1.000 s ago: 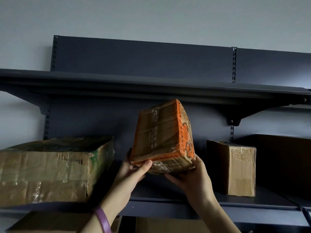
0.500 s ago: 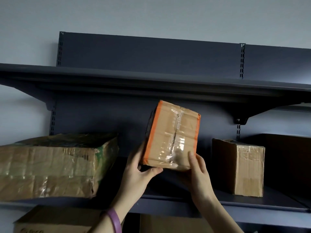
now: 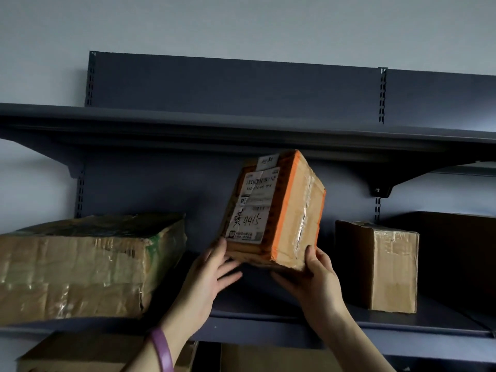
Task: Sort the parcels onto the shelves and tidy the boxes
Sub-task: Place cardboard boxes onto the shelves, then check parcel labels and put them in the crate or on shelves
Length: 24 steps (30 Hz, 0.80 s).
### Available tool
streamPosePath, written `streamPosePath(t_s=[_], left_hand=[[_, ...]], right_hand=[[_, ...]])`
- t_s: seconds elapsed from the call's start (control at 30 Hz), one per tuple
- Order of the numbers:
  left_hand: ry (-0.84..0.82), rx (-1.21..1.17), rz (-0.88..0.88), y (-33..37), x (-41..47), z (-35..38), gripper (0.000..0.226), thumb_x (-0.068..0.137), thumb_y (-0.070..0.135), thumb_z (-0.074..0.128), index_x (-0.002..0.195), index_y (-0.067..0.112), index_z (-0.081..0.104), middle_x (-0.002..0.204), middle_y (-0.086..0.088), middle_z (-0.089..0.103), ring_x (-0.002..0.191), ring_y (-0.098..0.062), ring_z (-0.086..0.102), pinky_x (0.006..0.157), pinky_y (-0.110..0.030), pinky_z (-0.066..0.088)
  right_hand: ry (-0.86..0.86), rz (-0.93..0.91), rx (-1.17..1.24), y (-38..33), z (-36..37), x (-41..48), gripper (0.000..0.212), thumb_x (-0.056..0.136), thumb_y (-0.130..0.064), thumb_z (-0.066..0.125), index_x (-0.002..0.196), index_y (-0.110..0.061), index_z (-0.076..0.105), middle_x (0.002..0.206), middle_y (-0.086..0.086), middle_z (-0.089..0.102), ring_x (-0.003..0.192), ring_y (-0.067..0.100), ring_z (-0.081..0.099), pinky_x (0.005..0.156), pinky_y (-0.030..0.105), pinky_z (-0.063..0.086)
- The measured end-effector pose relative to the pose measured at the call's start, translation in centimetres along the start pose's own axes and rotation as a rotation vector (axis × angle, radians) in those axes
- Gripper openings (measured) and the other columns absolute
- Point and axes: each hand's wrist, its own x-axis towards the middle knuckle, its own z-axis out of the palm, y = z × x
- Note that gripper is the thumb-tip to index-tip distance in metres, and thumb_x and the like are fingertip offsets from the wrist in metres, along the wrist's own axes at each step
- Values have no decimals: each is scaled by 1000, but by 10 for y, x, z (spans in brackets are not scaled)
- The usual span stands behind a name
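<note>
Big taped box (image 3: pixel 80 267): lies flat on the middle shelf (image 3: pixel 268 328) at 9 o'clock of the view, sealed in clear tape, contents hidden
Lower box (image 3: pixel 80 353): at 7 o'clock, one level down, only its top showing
Left hand (image 3: pixel 206 280): fingers spread and nearly straight, thumb up against the parcel's lower left corner, fingertips reaching under its base (a purple band (image 3: pixel 162 350) circles the wrist)
Parcel (image 3: pixel 292 218): orange-taped carton, sealed, held tilted above the middle shelf at the view's centre, its top just beneath the upper shelf (image 3: pixel 214 130); a white shipping label (image 3: pixel 253 210) with handwriting faces the camera
Right hand (image 3: pixel 314 277): at 5 o'clock of the parcel, thumb pressed on the taped side, fingers curled under the lower right corner, gripping it
Small brown box (image 3: pixel 383 267): upright on the middle shelf at 3 o'clock of the parcel, apart from it, taped closed
Dark box (image 3: pixel 461 259): far right, just beside the small brown box, too dim to read
</note>
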Motion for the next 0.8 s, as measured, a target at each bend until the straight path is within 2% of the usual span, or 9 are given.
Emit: streamPosePath(t_s=[0.07, 0.17, 0.23, 0.3, 0.4, 0.5, 0.6, 0.7, 0.8], left_hand=[[-29, -27, -8, 0, -1, 0, 56, 80, 48, 67, 128, 23, 57, 128, -4, 64, 113, -20, 64, 87, -36, 57], [5, -8, 124, -2, -4, 2, 29, 85, 37, 67, 111, 25, 71, 122, -1, 68, 115, -15, 63, 86, -25, 54], [32, 53, 178, -3, -8, 4, 29, 84, 37, 66, 109, 22, 71, 118, 0, 70, 113, -14, 64, 85, -21, 53], [44, 151, 208, -2, -12, 6, 33, 82, 45, 69, 105, 21, 69, 112, 0, 72, 109, -15, 66, 87, -24, 53], [0, 397, 251, 0, -17, 8, 36, 81, 47, 69, 99, 16, 65, 106, 2, 74, 102, -11, 68, 87, -23, 53], [17, 432, 278, -1, -17, 9, 34, 77, 36, 72, 93, 9, 60, 98, -1, 74, 91, -9, 70, 74, -13, 50], [4, 404, 252, -1, -16, 9, 44, 71, 31, 78, 96, 3, 55, 97, -3, 74, 87, -8, 70, 69, -11, 49], [-41, 374, 203, -2, -13, 6, 54, 68, 31, 82, 110, 14, 52, 106, 2, 72, 93, -5, 69, 73, -11, 50], [-119, 358, 175, 3, -10, 10, 57, 72, 28, 72, 121, 40, 45, 116, 17, 67, 105, 2, 63, 80, -8, 48]], right_hand=[[15, -36, -115, 1, 1, 1, 19, 101, -31, 45, 114, -24, 59, 114, 5, 70, 105, 24, 68, 84, 51, 58], [17, -187, -423, 2, 4, 0, 27, 104, -29, 41, 99, -30, 67, 101, 6, 73, 101, 28, 69, 90, 52, 55], [36, -279, -533, 3, 5, -1, 23, 103, -28, 41, 97, -33, 64, 93, -4, 73, 95, 17, 69, 86, 38, 58], [32, -273, -483, 3, 6, -5, 19, 98, -43, 48, 113, -36, 57, 100, -12, 71, 97, 5, 68, 89, 29, 55], [-94, -186, -407, 2, 4, -9, 53, 88, -64, 41, 124, -30, 60, 115, -6, 71, 110, 11, 66, 103, 45, 47], [-198, -70, -314, -3, 4, -10, 64, 82, -68, 38, 121, -27, 67, 118, 1, 71, 114, 17, 65, 108, 49, 41], [-232, -40, -265, -5, 4, -8, 56, 82, -64, 40, 116, -30, 70, 120, 5, 71, 114, 18, 65, 108, 50, 41], [-227, -99, -259, -4, 4, -9, 51, 96, -53, 35, 140, -31, 46, 132, 6, 63, 122, 21, 60, 105, 54, 44], [-231, -180, -327, -6, 8, -17, 50, 96, -54, 35, 140, -33, 43, 129, 2, 65, 118, 20, 63, 89, 43, 55]])
